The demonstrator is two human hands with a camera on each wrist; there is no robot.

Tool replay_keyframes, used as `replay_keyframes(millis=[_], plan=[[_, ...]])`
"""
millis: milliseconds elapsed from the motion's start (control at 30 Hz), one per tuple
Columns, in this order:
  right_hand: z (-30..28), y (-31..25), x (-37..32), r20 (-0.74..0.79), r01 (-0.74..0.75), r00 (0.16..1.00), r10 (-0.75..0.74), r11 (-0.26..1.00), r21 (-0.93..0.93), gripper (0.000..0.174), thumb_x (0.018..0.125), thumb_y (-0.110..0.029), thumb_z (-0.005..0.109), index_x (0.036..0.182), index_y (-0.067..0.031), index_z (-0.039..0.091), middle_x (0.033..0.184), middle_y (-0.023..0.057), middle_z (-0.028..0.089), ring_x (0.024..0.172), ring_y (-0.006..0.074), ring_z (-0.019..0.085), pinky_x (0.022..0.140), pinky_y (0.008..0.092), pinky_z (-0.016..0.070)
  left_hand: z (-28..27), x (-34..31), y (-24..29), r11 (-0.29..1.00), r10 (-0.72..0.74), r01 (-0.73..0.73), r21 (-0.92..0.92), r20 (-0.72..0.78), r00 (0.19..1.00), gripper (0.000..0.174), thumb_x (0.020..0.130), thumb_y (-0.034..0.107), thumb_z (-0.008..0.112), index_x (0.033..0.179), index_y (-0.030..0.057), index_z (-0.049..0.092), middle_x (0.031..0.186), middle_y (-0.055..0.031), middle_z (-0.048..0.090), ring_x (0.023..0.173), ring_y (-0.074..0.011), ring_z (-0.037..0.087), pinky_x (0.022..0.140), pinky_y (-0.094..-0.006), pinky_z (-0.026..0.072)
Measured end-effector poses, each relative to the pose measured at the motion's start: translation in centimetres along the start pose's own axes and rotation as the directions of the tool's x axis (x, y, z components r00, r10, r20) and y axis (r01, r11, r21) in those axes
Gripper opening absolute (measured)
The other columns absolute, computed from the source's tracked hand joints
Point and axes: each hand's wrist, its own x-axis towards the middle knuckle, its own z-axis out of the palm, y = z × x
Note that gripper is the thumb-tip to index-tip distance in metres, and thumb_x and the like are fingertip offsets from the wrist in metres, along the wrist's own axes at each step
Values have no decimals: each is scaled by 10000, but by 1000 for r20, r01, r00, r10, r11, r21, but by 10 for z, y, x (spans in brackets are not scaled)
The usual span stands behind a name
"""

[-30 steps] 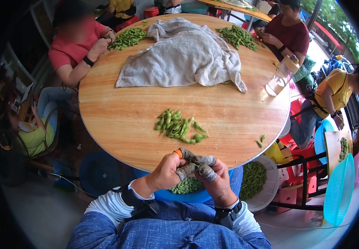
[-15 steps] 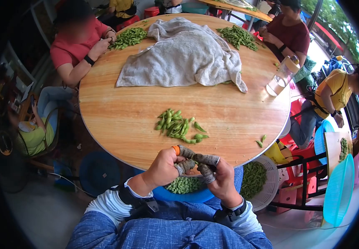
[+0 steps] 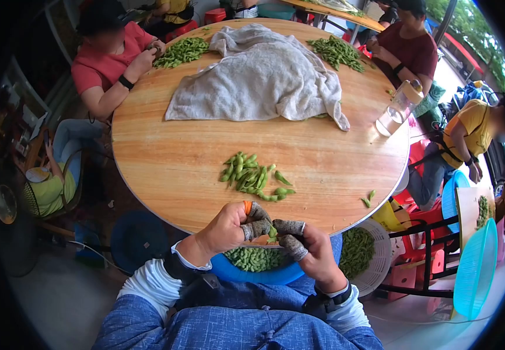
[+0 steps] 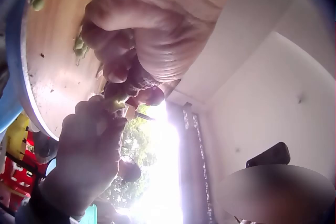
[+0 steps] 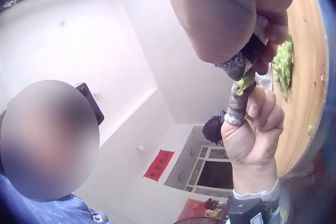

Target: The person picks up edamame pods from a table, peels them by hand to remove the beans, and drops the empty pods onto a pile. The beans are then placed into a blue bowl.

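Note:
Over the near table edge, my left hand (image 3: 223, 229) and right hand (image 3: 318, 252) meet fingertip to fingertip. Both wear grey knitted covers on thumb and forefinger; an orange band shows on the left one. A small green edamame pod (image 3: 272, 233) is pinched between the left thumb and finger, with the right fingertips at its other side. In the right wrist view the pod (image 5: 243, 84) shows between the covered tips. Below the hands, a blue basin (image 3: 281, 275) holds shelled green beans (image 3: 253, 260). A small pile of pods (image 3: 251, 177) lies on the table just beyond.
A grey cloth (image 3: 258, 81) covers a mound on the round wooden table (image 3: 171, 157). A clear bottle (image 3: 393, 114) stands at right, with stray pods (image 3: 368, 199) nearer me. A white basket (image 3: 383, 248) of pods sits beside my right leg. Other people sit around.
My left hand has moved slightly up and away from me, the right slightly right and down. The fingertips have drawn a little apart, and more of the green pod shows between them.

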Motion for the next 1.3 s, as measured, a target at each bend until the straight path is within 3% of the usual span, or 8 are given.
replay_keyframes(millis=[500,600,700,733,867,967,1133,1300], plan=[[-4,9,0,98,-88,993,67,968,234,197,817,-75,520,975,44,511,858,32,568,785,88,517,711,223,425,2,2,-8,997,-26,36,-69,132,991,127,774,123,595,754,5,552,667,10,557,604,-41,494,538,-172,393],[0,23,3,-8,-95,995,98,973,210,168,811,-55,517,946,44,523,838,33,574,780,86,517,706,219,423,5,2,-12,997,-82,83,9,-70,994,119,760,96,603,770,-15,561,676,-2,568,616,-53,512,544,-193,415],[5,22,7,-159,-15,986,45,983,182,148,798,-31,520,924,46,534,828,41,582,772,88,523,701,221,425,20,-5,-5,866,182,-37,499,-244,953,135,741,76,613,794,-40,569,696,-34,592,645,-70,536,558,-219,437],[7,21,7,-212,25,977,13,984,175,144,793,-24,522,918,47,537,826,44,584,768,89,526,699,222,427,20,-8,-4,754,283,-115,647,-162,945,169,713,74,635,822,-42,576,712,-91,608,645,-131,574,575,-247,452],[12,23,9,-237,37,971,-12,994,103,134,779,-7,533,899,54,545,812,55,592,738,97,538,677,230,438,18,-7,-4,512,387,-223,830,9,922,171,683,51,635,834,-13,586,709,-147,585,632,-264,578,581,-271,451],[12,29,8,-232,56,972,-39,996,68,127,763,5,540,878,58,552,782,59,596,719,95,536,662,230,440,15,-8,-7,486,343,-202,851,27,939,173,686,43,631,841,-17,584,725,-142,595,651,-213,590,596,-255,453],[11,35,4,-209,47,977,-36,998,52,133,737,18,546,865,53,559,752,55,595,704,87,526,652,223,433,10,-4,-7,842,83,-36,538,-63,995,161,714,30,624,858,-27,580,764,-78,612,726,-115,576,641,-233,458],[10,28,4,-150,28,988,-23,999,33,126,746,13,542,865,49,558,755,48,593,705,86,526,653,223,432,-2,0,-25,989,-35,36,142,-9,999,156,733,26,619,860,-46,564,811,-56,598,757,-116,569,674,-239,469]])
